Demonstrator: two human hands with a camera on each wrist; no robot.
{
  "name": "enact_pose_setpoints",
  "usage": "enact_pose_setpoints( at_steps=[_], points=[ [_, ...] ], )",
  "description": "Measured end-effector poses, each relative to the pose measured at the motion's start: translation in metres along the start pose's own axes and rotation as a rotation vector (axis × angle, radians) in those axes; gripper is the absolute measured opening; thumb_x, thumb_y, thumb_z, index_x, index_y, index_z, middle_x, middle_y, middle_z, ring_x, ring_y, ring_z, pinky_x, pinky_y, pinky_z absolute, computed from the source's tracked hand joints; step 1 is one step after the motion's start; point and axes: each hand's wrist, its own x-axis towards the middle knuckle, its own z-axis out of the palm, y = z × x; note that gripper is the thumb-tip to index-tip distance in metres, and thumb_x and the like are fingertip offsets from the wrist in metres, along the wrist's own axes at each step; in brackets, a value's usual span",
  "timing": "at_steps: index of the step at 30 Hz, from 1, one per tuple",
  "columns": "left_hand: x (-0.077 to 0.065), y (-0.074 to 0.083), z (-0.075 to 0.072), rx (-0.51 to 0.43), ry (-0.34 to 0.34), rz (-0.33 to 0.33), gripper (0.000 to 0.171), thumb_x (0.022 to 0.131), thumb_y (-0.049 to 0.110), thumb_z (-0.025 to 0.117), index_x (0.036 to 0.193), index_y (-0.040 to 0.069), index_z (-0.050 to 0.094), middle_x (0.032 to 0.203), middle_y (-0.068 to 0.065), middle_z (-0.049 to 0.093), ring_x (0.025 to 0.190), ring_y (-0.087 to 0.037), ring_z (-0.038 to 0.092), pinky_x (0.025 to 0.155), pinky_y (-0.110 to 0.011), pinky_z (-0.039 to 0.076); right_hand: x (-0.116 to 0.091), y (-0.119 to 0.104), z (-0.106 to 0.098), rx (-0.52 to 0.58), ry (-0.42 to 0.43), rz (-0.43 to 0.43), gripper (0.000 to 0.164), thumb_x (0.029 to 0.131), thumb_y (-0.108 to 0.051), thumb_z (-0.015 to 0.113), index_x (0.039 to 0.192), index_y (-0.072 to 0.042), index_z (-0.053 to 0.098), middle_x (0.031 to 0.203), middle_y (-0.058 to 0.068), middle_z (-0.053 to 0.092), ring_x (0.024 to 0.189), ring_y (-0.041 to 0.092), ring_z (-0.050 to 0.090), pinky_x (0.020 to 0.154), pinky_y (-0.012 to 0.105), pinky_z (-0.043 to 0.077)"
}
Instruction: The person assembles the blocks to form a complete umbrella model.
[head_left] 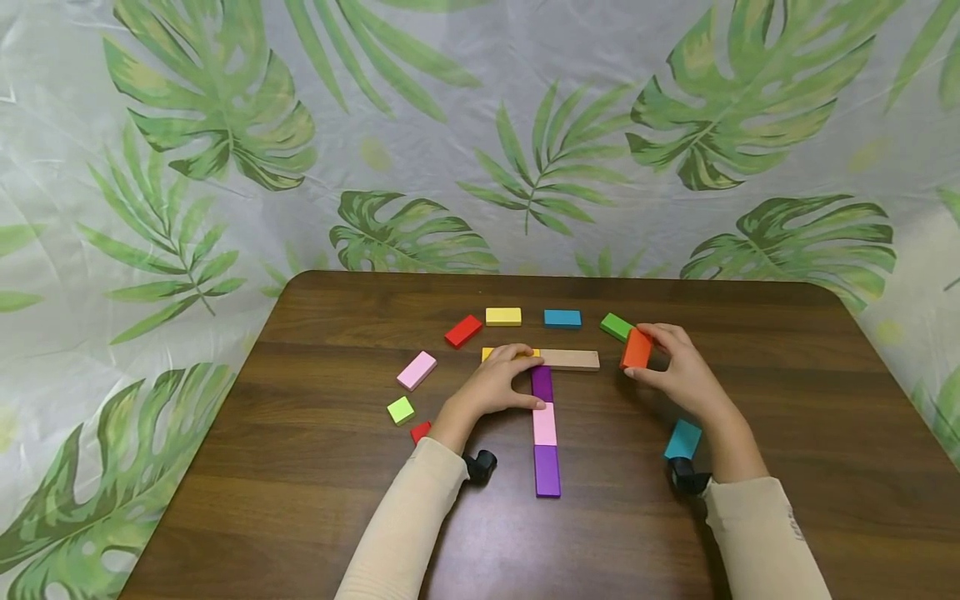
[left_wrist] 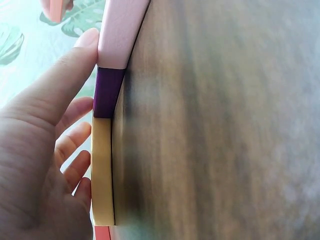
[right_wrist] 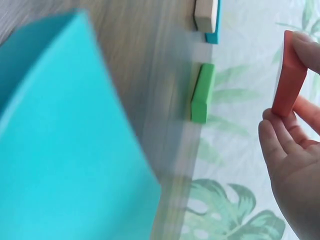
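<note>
In the head view, flat blocks lie in a T: a yellow block and a plain wooden block across the top, then a dark purple block, a pink block and a purple block down the stem. Over the T my left hand rests, thumb at the pink block and fingers by the top bar, partly covering the yellow block. My right hand pinches an orange-red block between thumb and fingers, raised off the table in the right wrist view.
Around the T lie loose blocks: red, yellow, blue, green, light pink, lime and another red one partly behind the left wrist. A teal block lies beside the right wrist camera. A leaf-patterned cloth hangs behind.
</note>
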Motion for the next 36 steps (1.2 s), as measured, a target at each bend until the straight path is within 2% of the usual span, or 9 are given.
enact_pose_setpoints(
  at_steps=[11,16,21,28,36],
  points=[
    [-0.001,0.0,0.0,-0.006,-0.001,0.002,0.072,0.069,0.052,0.07,0.13,0.022,0.049,0.134,0.001,0.038,0.126,-0.017,0.026,0.102,-0.032,0.024,0.016,0.0,0.016,0.052,0.029,-0.056,0.068,0.074,-0.012,0.074,0.13,0.006,0.039,0.126,0.022,0.032,0.114,0.039,0.037,0.095,0.051,0.03],
    [0.0,0.0,0.0,-0.008,-0.004,0.0,0.072,0.069,0.053,0.07,0.131,0.023,0.049,0.134,0.001,0.038,0.126,-0.017,0.025,0.102,-0.033,0.024,0.021,0.003,0.024,0.049,0.048,-0.057,0.069,0.073,-0.01,0.075,0.131,0.005,0.039,0.127,0.022,0.033,0.114,0.038,0.037,0.095,0.051,0.03],
    [0.0,0.0,0.0,-0.004,0.0,0.003,0.072,0.069,0.052,0.07,0.13,0.022,0.049,0.133,0.001,0.038,0.125,-0.017,0.026,0.101,-0.032,0.024,0.025,0.006,0.03,0.03,0.033,-0.065,0.069,0.075,-0.009,0.073,0.132,0.006,0.038,0.13,0.024,0.032,0.115,0.04,0.036,0.094,0.052,0.031],
    [0.0,0.0,-0.001,-0.002,0.006,0.009,0.072,0.069,0.052,0.07,0.13,0.022,0.049,0.133,0.001,0.039,0.125,-0.017,0.027,0.101,-0.032,0.024,0.027,0.011,0.032,0.027,-0.006,-0.025,0.068,0.077,-0.007,0.07,0.134,0.005,0.035,0.135,0.024,0.029,0.118,0.042,0.035,0.095,0.052,0.03],
    [0.0,0.0,0.0,-0.006,0.008,0.008,0.071,0.069,0.052,0.07,0.13,0.022,0.049,0.133,0.001,0.038,0.125,-0.017,0.026,0.101,-0.032,0.024,0.026,0.019,0.03,-0.026,-0.05,0.045,0.067,0.079,-0.01,0.069,0.136,0.002,0.034,0.138,0.022,0.027,0.122,0.042,0.029,0.096,0.054,0.027]
  ],
)
